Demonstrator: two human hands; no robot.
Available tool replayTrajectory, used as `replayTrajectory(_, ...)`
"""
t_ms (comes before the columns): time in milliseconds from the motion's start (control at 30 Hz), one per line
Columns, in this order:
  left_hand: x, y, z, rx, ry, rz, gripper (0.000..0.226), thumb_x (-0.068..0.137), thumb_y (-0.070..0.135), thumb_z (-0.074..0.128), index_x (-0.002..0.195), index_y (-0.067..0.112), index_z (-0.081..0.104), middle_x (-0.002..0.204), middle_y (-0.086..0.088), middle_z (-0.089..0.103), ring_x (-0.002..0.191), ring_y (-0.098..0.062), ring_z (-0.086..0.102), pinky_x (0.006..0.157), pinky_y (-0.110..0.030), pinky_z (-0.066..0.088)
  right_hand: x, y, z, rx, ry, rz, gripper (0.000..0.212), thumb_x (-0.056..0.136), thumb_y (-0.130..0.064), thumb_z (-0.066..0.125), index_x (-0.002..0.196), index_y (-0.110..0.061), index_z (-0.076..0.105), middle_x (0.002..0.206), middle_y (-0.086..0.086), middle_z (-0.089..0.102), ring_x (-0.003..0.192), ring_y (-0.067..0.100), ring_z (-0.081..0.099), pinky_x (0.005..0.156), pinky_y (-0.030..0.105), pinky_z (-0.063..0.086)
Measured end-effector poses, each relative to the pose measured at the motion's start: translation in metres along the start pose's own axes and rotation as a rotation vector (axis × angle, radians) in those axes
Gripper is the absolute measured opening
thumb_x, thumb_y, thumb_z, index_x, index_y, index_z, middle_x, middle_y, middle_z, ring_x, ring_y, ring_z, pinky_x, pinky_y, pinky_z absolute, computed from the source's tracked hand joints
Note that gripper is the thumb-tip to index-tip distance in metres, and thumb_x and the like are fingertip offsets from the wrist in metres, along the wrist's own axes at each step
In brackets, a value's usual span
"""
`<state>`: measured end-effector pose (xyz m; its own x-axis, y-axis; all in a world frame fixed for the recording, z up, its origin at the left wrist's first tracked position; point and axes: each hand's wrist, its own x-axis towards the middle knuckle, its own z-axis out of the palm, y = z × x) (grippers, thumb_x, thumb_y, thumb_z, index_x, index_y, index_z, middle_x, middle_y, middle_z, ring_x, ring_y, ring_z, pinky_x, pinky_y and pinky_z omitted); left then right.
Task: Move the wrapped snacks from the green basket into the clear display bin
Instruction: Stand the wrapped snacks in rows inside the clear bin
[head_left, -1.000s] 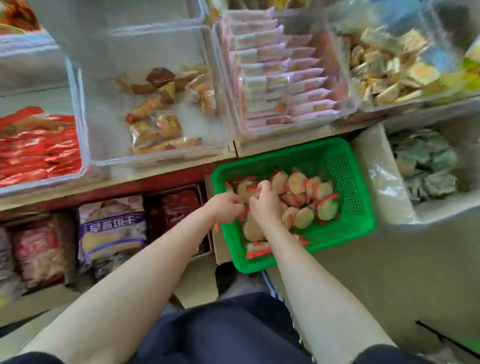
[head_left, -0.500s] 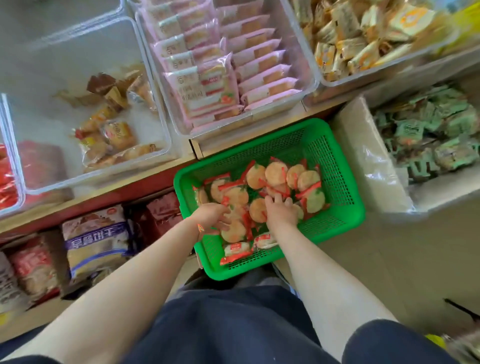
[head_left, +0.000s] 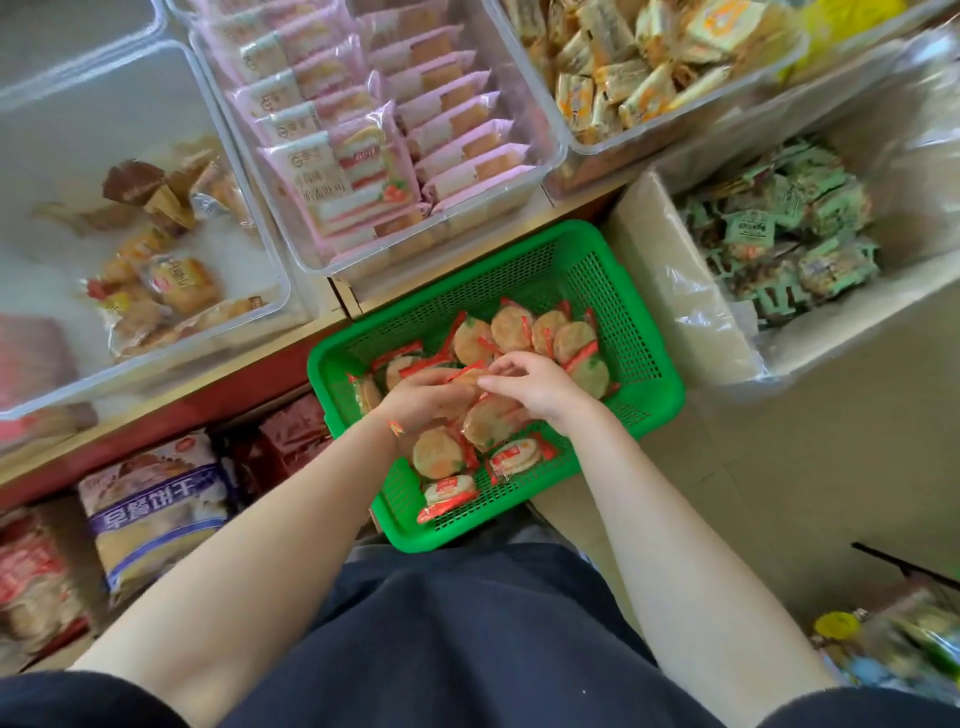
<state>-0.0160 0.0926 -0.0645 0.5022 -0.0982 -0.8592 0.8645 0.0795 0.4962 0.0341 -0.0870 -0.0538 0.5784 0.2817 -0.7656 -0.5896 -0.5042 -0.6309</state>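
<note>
While both my hands are down inside the green basket (head_left: 644, 364) at the centre of the frame, they meet over the middle of the pile of wrapped snacks (head_left: 511, 330). My left hand (head_left: 426, 397) comes in from the lower left with its fingers curled round a small stack of the round, red-edged packets, palm turned toward the other hand. My right hand (head_left: 540, 384) comes in from the lower right, fingers bent and pinching at the top of that same stack, so the two hands touch the same packets. How many packets sit in the stack I cannot tell, as the fingers cover them.

More snacks lie loose all round my hands: a row of them just beyond my fingertips toward the far wall of the basket, several under my wrists, and two flat packets (head_left: 449, 491) near the basket's near corner, closest to my lap.

Beyond the basket, at the left of the frame, stands the clear display bin (head_left: 270, 260), well apart from my hands, with a few brown and orange wrapped pastries (head_left: 176, 280) on its floor. Beside it, at the upper middle, a second clear bin holds rows of pink packets (head_left: 447, 130). At the upper right another bin holds yellow-and-white packets (head_left: 649, 67), and at the right a lined box holds green packets (head_left: 789, 228).
</note>
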Motion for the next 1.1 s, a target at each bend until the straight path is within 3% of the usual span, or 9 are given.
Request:
replayTrajectory(133, -0.001, 0.006, -0.021, -0.063, 0.116, 0.002, 0.041, 0.088, 0.018, 0.07, 0.126, 0.008, 0.055, 0.108, -0.01, 0.068, 0.092, -0.022, 0.066, 0.068, -0.033, 0.058, -0.003, 0.01, -0.005, 0.505, -0.059, 0.084, 0.03, 0.09, -0.005, 0.068, 0.118, -0.009, 0.059, 0.118, 0.013, 0.063, 0.096, 0.022, 0.065, 0.069, 0.03, 0.056)
replayTrajectory(233, -0.008, 0.008, -0.037, -0.073, 0.126, -0.038, 0.039, 0.094, 0.008, 0.058, 0.132, 0.009, 0.047, 0.108, -0.011, 0.064, 0.092, -0.025, 0.066, 0.069, -0.038, 0.057, -0.007, 0.017, -0.012, 0.6, -0.086, 0.119, 0.037, 0.092, 0.007, 0.058, 0.127, -0.005, 0.054, 0.121, 0.018, 0.061, 0.095, 0.023, 0.063, 0.067, 0.028, 0.053)
replayTrajectory(367, -0.035, 0.016, -0.043, -0.251, 0.071, -0.043, 0.036, 0.092, 0.0, 0.038, 0.116, 0.013, 0.061, 0.079, -0.005, 0.061, 0.064, -0.018, 0.059, 0.058, -0.03, 0.051, -0.018, 0.011, -0.014, 0.751, -0.119, 0.112, 0.033, 0.097, 0.0, 0.051, 0.128, -0.01, 0.055, 0.111, 0.012, 0.065, 0.089, 0.021, 0.063, 0.059, 0.027, 0.047)
replayTrajectory(467, -0.051, 0.017, -0.042, -0.502, -0.102, -0.035, 0.034, 0.082, 0.003, 0.03, 0.092, 0.012, 0.061, 0.076, -0.006, 0.056, 0.062, -0.021, 0.055, 0.061, -0.029, 0.047, -0.024, -0.001, 0.0, 0.912, -0.21, 0.098, 0.043, 0.091, -0.012, 0.059, 0.133, -0.009, 0.052, 0.113, 0.013, 0.064, 0.093, 0.024, 0.063, 0.072, 0.031, 0.043)
replayTrajectory(600, -0.068, 0.034, -0.02, -0.525, -0.274, 0.014, 0.024, 0.076, 0.016, 0.047, 0.092, 0.009, 0.062, 0.073, -0.004, 0.057, 0.058, -0.017, 0.051, 0.051, -0.026, 0.044, -0.031, -0.025, 0.028, 0.912, -0.36, 0.13, 0.036, 0.09, -0.024, 0.055, 0.117, -0.003, 0.066, 0.106, 0.013, 0.066, 0.086, 0.025, 0.062, 0.077, 0.033, 0.047)
replayTrajectory(700, -0.071, 0.042, -0.016, -0.592, -0.27, -0.021, 0.033, 0.081, 0.03, 0.051, 0.104, 0.008, 0.06, 0.082, -0.008, 0.058, 0.061, -0.018, 0.049, 0.046, -0.023, 0.035, -0.039, -0.036, 0.041, 1.011, -0.445, 0.042, 0.036, 0.084, -0.023, 0.052, 0.108, 0.002, 0.06, 0.105, 0.021, 0.062, 0.084, 0.026, 0.062, 0.079, 0.032, 0.045)
replayTrajectory(800, -0.067, 0.031, -0.034, -0.761, -0.245, -0.063, 0.055, 0.084, 0.052, 0.05, 0.124, 0.014, 0.049, 0.091, -0.012, 0.055, 0.068, -0.022, 0.053, 0.053, -0.022, 0.031, -0.044, -0.033, 0.043, 1.132, -0.46, -0.037, 0.033, 0.081, -0.026, 0.054, 0.1, 0.001, 0.055, 0.103, 0.027, 0.061, 0.069, 0.028, 0.066, 0.061, 0.028, 0.053)
replayTrajectory(933, -0.084, 0.009, -0.051, -1.0, -0.426, -0.045, 0.07, 0.084, 0.068, 0.046, 0.135, 0.02, 0.043, 0.103, -0.011, 0.053, 0.084, -0.022, 0.049, 0.075, -0.03, 0.035, -0.038, -0.028, 0.055, 1.121, -0.559, 0.036, 0.045, 0.099, -0.037, 0.038, 0.122, -0.003, 0.055, 0.13, 0.025, 0.053, 0.103, 0.039, 0.062, 0.082, 0.044, 0.054)
replayTrajectory(1100, -0.11, -0.015, -0.081, -0.987, -0.324, 0.002, 0.09, 0.079, 0.08, 0.044, 0.139, 0.013, 0.047, 0.134, -0.019, 0.057, 0.118, -0.043, 0.057, 0.106, -0.064, 0.031, -0.035, -0.031, 0.079, 1.07, -0.588, 0.16, 0.068, 0.088, -0.061, 0.049, 0.137, -0.014, 0.047, 0.136, 0.019, 0.05, 0.124, 0.041, 0.047, 0.091, 0.055, 0.045)
